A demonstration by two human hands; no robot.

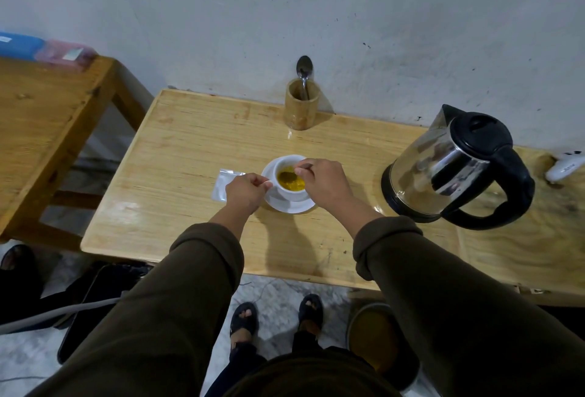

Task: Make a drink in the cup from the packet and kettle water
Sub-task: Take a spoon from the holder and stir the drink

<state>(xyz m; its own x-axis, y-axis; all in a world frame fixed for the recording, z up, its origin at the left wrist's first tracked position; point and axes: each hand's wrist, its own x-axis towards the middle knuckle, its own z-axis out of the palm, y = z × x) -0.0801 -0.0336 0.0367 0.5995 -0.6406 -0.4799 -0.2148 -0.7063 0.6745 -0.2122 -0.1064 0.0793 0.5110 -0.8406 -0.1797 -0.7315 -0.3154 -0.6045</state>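
Observation:
A white cup (pixel 292 191) stands on a white saucer (pixel 289 205) in the middle of the wooden table (pixel 196 156). Yellow liquid fills the cup, with a dark spoon bowl (pixel 287 177) dipped in it. My right hand (pixel 323 181) pinches the spoon's handle over the cup. My left hand (pixel 247 191) grips the cup's handle at its left side. The silver packet (pixel 223 183) lies flat on the table behind my left hand, partly hidden. The steel kettle (pixel 456 165) with a black lid and handle stands to the right.
A bamboo holder (pixel 300 105) with a second spoon (pixel 304 69) stands at the back by the wall. A white object (pixel 565 169) lies at the far right. Another wooden table (pixel 47 118) with blue and pink boxes is at the left. A yellow bucket (pixel 376 336) sits on the floor.

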